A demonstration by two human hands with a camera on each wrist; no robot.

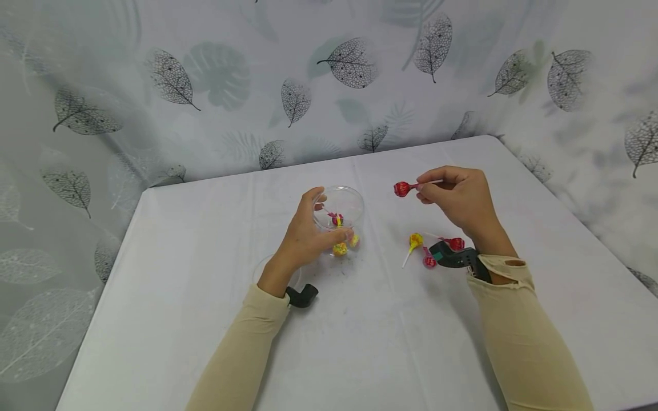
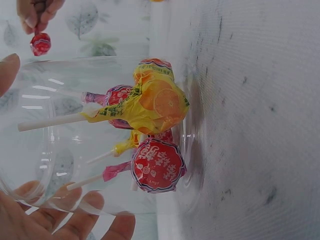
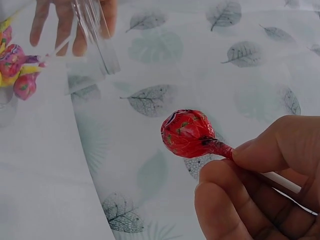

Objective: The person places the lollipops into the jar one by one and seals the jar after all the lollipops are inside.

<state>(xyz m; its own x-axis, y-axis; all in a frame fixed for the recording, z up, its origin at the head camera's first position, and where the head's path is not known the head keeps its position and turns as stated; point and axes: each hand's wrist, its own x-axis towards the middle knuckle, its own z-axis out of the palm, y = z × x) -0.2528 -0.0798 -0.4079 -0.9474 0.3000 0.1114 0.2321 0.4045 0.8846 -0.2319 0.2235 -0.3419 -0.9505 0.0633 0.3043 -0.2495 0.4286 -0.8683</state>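
My left hand (image 1: 304,235) grips a clear round jar (image 1: 354,206) by its side, thumb and fingers spread around it. Through the wall, the left wrist view shows several wrapped lollipops inside, among them a yellow lollipop (image 2: 157,102) and a red-and-pink lollipop (image 2: 158,166), sticks toward the mouth. To the right of the jar, my right hand (image 1: 459,197) pinches a red lollipop (image 1: 402,189) by its stick, just behind the wrapped head. That lollipop (image 3: 187,133) is raised above the table, its head pointing left toward the jar.
Below my right hand, a yellow lollipop (image 1: 415,241), a pink lollipop (image 1: 429,261) and another red lollipop (image 1: 456,244) lie on the white table (image 1: 205,319). A clear round lid (image 1: 261,269) lies partly behind my left wrist. Leaf-patterned cloth (image 1: 231,125) hangs behind the table.
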